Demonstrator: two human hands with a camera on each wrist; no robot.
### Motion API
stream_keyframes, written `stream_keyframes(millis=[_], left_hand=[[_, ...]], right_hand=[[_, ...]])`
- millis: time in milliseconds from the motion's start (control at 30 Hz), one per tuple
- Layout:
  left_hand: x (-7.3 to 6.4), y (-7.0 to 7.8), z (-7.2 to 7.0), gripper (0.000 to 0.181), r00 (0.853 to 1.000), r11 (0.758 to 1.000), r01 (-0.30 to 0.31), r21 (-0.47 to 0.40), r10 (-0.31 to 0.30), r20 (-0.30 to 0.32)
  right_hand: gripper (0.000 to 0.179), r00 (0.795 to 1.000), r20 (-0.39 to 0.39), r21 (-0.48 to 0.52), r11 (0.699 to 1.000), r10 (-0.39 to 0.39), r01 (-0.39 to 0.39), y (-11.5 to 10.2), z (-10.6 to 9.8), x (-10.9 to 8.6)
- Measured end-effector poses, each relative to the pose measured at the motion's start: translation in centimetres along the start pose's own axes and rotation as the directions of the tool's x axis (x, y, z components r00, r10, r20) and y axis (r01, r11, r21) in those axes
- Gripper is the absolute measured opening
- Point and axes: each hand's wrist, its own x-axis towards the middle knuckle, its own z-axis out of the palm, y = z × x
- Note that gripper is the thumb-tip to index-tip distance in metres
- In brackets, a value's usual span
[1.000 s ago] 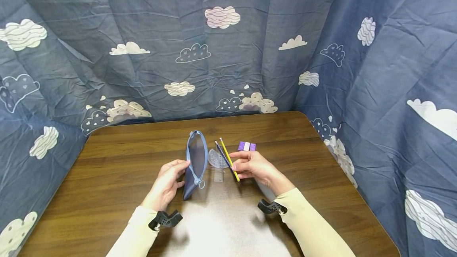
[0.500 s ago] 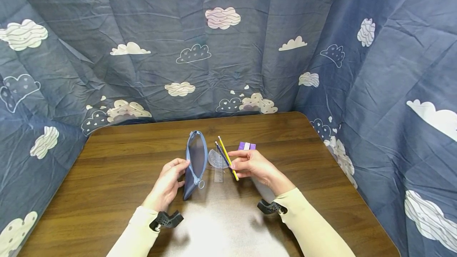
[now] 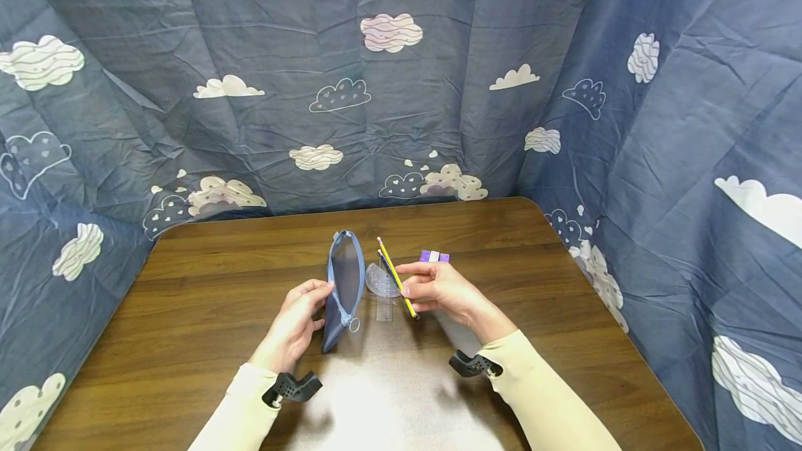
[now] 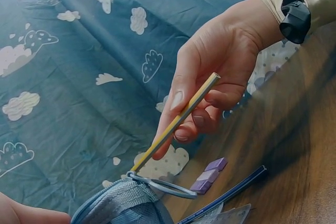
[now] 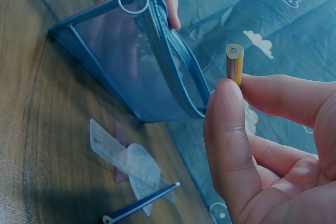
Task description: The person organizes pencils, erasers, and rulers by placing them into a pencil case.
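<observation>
My left hand (image 3: 294,319) grips the side of a blue see-through zip pencil case (image 3: 333,329), standing on the table with its mouth unzipped. A ring pull (image 5: 132,0) hangs at the zipper's near end. Between thumb and fingers, my right hand (image 3: 447,298) pinches a yellow striped pencil (image 3: 389,263), raised to the right of the case and tilted. Below it on the table lies a dark blue pencil (image 5: 142,203), beside a clear protractor (image 3: 379,281) and a clear ruler (image 3: 384,310) that overlap.
A purple block with a white band (image 3: 434,256) lies behind my right hand. Part of a pinkish clear piece (image 5: 120,176) shows under the ruler. Blue cloud-print cloth (image 3: 263,131) hangs round the back and sides of the wooden table (image 3: 207,298).
My right hand has shifted slightly left with the yellow pencil, whose top end now stands nearer the pencil case. The left hand and the case stay in place.
</observation>
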Motion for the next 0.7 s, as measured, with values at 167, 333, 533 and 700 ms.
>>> stream_keyframes(millis=[167, 333, 533, 700], left_hand=[[0.0, 0.0, -0.1, 0.016, 1.000, 1.000, 0.002, -0.004, -0.002, -0.002], [0.0, 0.0, -0.1, 0.015, 1.000, 1.000, 0.000, -0.002, 0.000, -0.004], [-0.1, -0.1, -0.1, 0.015, 1.000, 1.000, -0.002, 0.007, 0.002, -0.006], [0.0, -0.1, 0.0, 0.016, 1.000, 1.000, -0.003, 0.009, 0.003, 0.001]], right_hand=[[0.058, 1.000, 0.011, 0.007, 1.000, 0.002, -0.002, -0.4, 0.2, 0.1], [0.056, 1.000, 0.010, -0.006, 1.000, 0.010, -0.010, -0.7, 0.5, 0.1], [0.057, 1.000, 0.022, -0.026, 1.000, 0.007, -0.006, -0.7, 0.8, 0.3], [0.057, 0.999, 0.034, -0.017, 1.000, 0.012, -0.012, -0.9, 1.1, 0.5]])
